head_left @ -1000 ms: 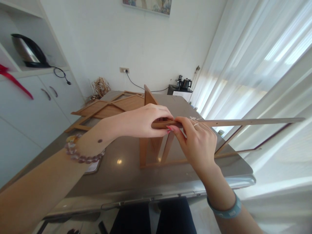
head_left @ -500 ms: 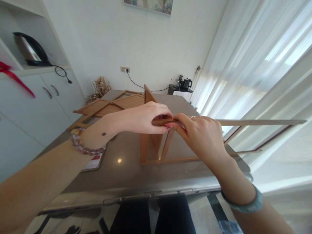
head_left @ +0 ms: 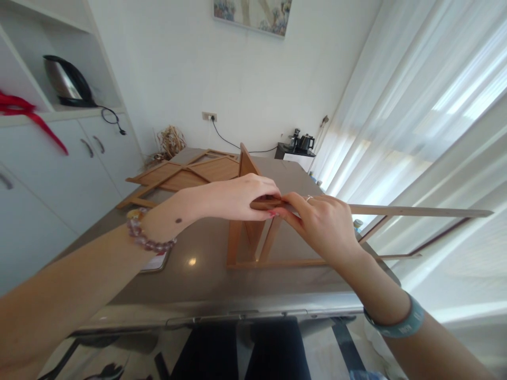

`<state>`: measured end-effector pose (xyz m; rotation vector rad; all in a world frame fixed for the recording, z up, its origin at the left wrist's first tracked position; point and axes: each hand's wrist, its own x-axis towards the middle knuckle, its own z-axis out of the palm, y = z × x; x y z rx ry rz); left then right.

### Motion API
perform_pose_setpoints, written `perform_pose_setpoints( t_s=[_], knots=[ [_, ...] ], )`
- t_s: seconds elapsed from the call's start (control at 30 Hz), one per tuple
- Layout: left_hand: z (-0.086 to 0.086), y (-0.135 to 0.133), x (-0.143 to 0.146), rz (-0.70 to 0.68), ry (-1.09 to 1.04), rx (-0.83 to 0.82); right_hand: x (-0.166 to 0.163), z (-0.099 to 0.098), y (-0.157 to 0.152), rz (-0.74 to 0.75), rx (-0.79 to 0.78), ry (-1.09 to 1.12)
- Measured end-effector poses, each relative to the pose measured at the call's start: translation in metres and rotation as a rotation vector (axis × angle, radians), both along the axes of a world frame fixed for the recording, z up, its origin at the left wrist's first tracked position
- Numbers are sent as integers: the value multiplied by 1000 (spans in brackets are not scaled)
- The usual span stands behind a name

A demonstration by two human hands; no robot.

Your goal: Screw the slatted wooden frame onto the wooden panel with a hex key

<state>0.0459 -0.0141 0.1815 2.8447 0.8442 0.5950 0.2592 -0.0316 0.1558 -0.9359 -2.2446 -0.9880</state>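
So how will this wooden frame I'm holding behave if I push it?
The wooden frame looks stiff, since its long top rail runs straight. Its slender bars and open gaps suggest it's fairly light. It may tip, as it seems to rest on one narrow rail.

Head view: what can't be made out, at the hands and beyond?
In the head view:
Wooden bar: stretch covered by the right hand; whether it joins the wooden piece in the left hand is hidden.
Flat item: partly hidden behind the left arm.
Wall picture: top cut off by the upper edge.
Wristband lettering: too small and blurred.
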Motion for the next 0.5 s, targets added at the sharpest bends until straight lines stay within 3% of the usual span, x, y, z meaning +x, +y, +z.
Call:
perform_pose_setpoints(
  t_s=[0.33,0.5],
  knots=[
    [2,-8,5,114,98,-28,-2,12,-4,-64,-101,-85],
    [-1,-9,9,112,79,-27,-1,7,1,32,2,-53]
  ],
)
